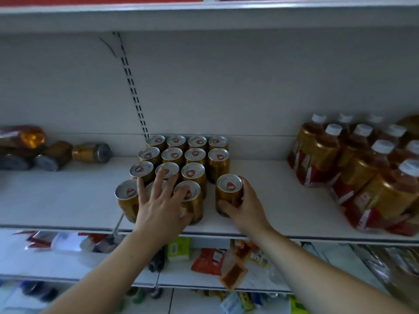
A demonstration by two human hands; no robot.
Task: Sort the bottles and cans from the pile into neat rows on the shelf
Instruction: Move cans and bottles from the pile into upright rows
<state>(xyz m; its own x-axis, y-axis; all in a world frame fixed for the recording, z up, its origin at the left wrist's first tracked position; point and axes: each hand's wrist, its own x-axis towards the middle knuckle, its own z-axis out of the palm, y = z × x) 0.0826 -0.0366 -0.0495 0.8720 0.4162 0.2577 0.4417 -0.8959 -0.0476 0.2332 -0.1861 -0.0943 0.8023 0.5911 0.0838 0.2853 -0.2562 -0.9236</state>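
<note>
Cans (195, 171): glossy gold metal, matt silver lids. Bottles (353, 164): shiny clear plastic. Shelf (56, 200): smooth matt white.

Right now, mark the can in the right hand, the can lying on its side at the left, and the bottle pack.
can in the right hand (229, 184), head view, on its lid.
can lying on its side (90, 152), head view, on its gold wall.
bottle pack (322, 155), head view, on a front bottle's body.
</note>
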